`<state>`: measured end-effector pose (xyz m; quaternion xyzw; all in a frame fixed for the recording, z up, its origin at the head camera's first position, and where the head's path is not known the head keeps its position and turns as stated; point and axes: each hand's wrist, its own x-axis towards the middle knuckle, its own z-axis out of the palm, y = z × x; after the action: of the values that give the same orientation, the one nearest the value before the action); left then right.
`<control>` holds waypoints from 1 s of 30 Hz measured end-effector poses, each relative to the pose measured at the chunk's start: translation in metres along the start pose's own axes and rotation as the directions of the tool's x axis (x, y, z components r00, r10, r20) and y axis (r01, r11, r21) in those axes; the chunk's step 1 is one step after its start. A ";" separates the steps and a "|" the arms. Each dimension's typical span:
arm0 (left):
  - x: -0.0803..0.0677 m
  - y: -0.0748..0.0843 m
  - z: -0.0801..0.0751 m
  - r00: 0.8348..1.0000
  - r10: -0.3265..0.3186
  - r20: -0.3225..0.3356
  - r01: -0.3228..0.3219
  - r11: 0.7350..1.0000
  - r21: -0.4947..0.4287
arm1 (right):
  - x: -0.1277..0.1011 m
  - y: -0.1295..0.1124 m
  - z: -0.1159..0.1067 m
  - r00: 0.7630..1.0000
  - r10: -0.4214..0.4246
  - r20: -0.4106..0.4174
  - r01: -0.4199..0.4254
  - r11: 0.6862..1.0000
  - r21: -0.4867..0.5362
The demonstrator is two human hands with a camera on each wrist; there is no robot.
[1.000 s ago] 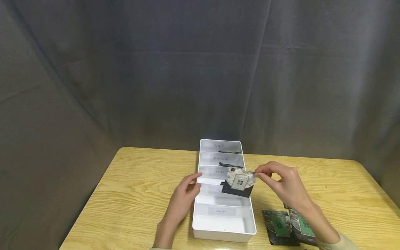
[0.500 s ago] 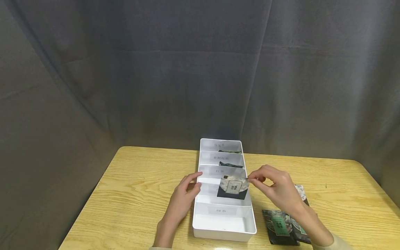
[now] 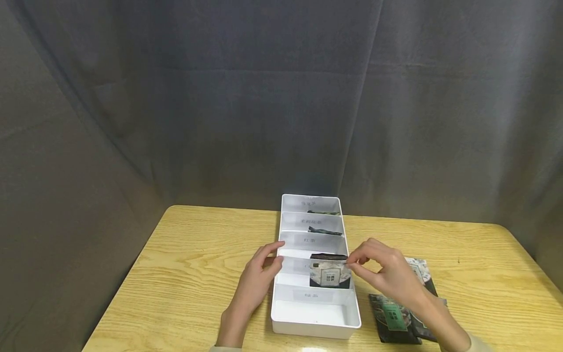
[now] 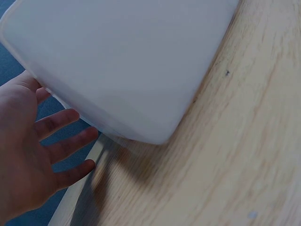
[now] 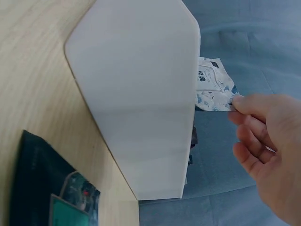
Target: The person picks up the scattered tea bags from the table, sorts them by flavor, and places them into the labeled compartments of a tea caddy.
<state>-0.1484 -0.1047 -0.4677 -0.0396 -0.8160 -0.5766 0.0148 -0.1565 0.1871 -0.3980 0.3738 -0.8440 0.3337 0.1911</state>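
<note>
The left hand (image 3: 254,283) rests against the left wall of the white plastic tray (image 3: 281,313), its fingers straight and loosely spread, its thumb up by the rim; it grips nothing. The tray is long, glossy and smooth, with rounded corners, split by dividers into five compartments running away from the person on a pale wood-grain table (image 3: 184,274). Each divider carries a small paper label with grey characters, too faint to read surely. The right hand (image 3: 387,276) pinches the top corner of a flat foil sachet (image 3: 329,274) between thumb and forefinger. The sachet stands roughly upright in the fourth compartment from the far end, dark below, a white patterned patch with a square printed label. Right of the tray lie dark sachets with green labels (image 3: 393,318), flat on the table.
</note>
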 end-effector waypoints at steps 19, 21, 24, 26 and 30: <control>0.001 -0.004 0.001 1.000 0.002 0.003 -0.002 1.000 -0.002 | -0.023 0.000 0.015 0.986 -0.094 0.135 0.088 0.995 0.051; 0.001 -0.004 0.001 1.000 0.002 0.002 -0.002 1.000 -0.004 | -0.024 0.001 0.016 0.985 -0.102 0.140 0.096 0.994 0.045; 0.001 -0.004 0.001 1.000 0.003 0.002 -0.003 1.000 -0.005 | -0.024 0.001 0.015 0.985 -0.090 0.144 0.086 0.996 0.033; 0.002 -0.004 0.001 1.000 0.002 0.001 -0.002 1.000 -0.001 | -0.025 0.001 0.014 0.987 -0.070 0.144 0.066 0.997 0.031; 0.002 -0.004 0.001 1.000 0.005 -0.001 -0.005 1.000 0.001 | -0.024 0.003 0.008 0.991 -0.049 0.127 0.045 0.999 0.030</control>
<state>-0.1503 -0.1050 -0.4716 -0.0412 -0.8160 -0.5763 0.0166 -0.1434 0.1950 -0.4187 0.4167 -0.8408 0.3160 0.1397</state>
